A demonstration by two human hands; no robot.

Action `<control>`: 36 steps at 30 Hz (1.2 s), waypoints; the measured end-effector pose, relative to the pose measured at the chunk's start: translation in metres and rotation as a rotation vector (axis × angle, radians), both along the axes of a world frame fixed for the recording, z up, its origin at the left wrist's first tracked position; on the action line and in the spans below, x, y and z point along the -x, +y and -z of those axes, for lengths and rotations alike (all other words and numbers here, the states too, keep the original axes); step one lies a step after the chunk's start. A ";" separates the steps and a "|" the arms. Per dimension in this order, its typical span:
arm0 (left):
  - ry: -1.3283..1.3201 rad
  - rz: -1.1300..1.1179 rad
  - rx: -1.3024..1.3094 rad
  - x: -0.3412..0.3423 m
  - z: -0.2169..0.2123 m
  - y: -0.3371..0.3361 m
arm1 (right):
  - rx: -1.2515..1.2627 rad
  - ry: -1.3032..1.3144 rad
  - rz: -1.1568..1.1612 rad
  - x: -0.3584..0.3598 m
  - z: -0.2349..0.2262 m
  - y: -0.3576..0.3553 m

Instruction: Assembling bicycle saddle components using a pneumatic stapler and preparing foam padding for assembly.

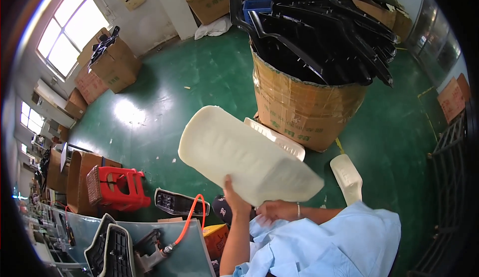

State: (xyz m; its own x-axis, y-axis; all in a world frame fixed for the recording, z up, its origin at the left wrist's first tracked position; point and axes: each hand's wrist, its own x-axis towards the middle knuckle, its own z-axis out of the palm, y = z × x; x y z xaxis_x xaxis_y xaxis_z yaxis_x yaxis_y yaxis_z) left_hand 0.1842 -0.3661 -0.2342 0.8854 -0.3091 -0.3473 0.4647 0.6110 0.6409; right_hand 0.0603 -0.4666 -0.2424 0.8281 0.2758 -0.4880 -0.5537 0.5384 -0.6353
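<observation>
A large cream foam pad (pixel 239 152), shaped like a seat cushion with a narrowing right end, is held tilted in front of me. My left hand (pixel 234 197) grips its lower edge, thumb up on the face and the other fingers hidden behind. Just below the same edge is my right hand (pixel 279 211), its fingers bent and smeared by motion; whether it touches the pad I cannot tell. Beyond the pad, partly covered by it, lies a second cream piece (pixel 282 141) on the floor. Another cream foam pad (pixel 346 178) lies to the right.
A big cardboard box (pixel 304 107) full of black moulded shells (pixel 319 37) stands ahead. At lower left, a table (pixel 182 257) carries black trimmed panels (pixel 119 252) and an air tool (pixel 149 257) with an orange hose (pixel 188 219). A red plastic stool (pixel 119 187) lies tipped beside cartons.
</observation>
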 end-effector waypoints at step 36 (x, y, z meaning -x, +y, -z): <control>-0.114 -0.369 0.074 0.032 -0.103 0.094 | 2.100 -0.616 1.010 0.038 -0.291 -0.270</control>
